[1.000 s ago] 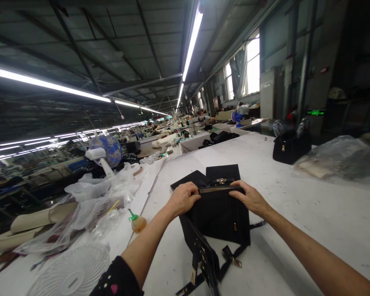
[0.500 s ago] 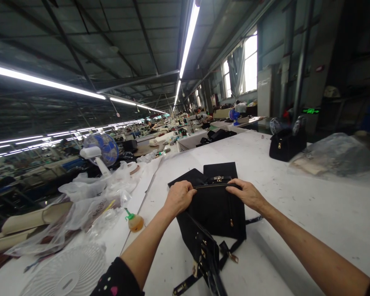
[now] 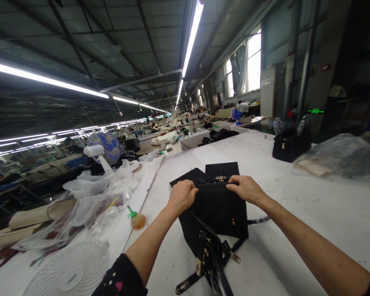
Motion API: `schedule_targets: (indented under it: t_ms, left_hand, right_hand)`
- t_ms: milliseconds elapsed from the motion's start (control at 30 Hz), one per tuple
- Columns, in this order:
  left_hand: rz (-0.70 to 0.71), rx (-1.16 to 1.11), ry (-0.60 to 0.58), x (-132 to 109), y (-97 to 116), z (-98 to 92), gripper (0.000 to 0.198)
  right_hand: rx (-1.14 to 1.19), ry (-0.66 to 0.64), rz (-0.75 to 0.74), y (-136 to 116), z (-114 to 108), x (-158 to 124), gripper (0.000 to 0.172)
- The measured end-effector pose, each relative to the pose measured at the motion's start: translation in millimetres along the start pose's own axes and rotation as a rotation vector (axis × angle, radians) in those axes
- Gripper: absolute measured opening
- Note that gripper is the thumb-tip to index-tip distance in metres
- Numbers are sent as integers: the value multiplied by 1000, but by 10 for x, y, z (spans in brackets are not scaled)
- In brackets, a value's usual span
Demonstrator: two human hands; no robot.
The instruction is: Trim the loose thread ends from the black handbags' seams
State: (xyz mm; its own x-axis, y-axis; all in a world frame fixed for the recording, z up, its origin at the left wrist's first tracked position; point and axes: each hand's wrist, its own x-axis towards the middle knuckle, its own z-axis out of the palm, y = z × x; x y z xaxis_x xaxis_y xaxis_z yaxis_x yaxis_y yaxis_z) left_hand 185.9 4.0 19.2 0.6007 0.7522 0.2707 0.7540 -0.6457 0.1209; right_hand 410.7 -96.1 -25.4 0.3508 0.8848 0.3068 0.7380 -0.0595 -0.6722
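Note:
A black handbag (image 3: 220, 211) lies on the white table in front of me, its straps and gold-coloured hardware trailing toward my body. My left hand (image 3: 183, 195) pinches the bag's upper edge at its left end. At the right end of the same edge, my right hand (image 3: 245, 189) grips the fabric between thumb and fingers. Between the two hands runs a zipped seam, with a metal clasp (image 3: 221, 178) just beyond it. Two black flaps stick out on the far side. A small zipper pull hangs on the panel facing me.
Left of the bag stands a small oil bottle (image 3: 137, 220) with a green spout. Clear plastic wrap (image 3: 101, 197), a white fan grille (image 3: 72, 273) and a blue fan (image 3: 106, 146) are farther left. Another black bag (image 3: 290, 144) and a plastic-wrapped bundle (image 3: 339, 158) sit at the table's right.
The view has shifted slightly, so everything sits a little farther right. Both hands keep their hold on the bag's edge, which has barely moved.

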Motion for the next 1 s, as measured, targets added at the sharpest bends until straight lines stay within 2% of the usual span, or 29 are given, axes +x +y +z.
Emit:
schedule_targets:
  t_ms: [67,200,333,467,667,833,1000]
  left_hand:
    - [-6,-1,6,1,-3,6,21]
    - [-7,-3,27,1,-26,36,21]
    - [0,-2,53,-5,-68,58,20]
    - [-12,-29,69,-20,-100,59,19]
    - [17,-56,71,-28,-63,52,16]
    - [75,-166,114,-82,-101,13,14]
    - [90,-229,102,-137,-274,-5,20]
  right_hand:
    - [-135,-18,-33,-85,-12,62,20]
    - [-291,-85,-212,-316,66,169,21]
    - [-364,-129,-189,-497,171,248,21]
    - [-333,-183,-160,-594,213,332,27]
    - [-145,-273,-209,-720,379,438,19]
    - [-185,-316,-175,-720,320,424,19]
    - [-176,-279,-113,-513,120,374,17]
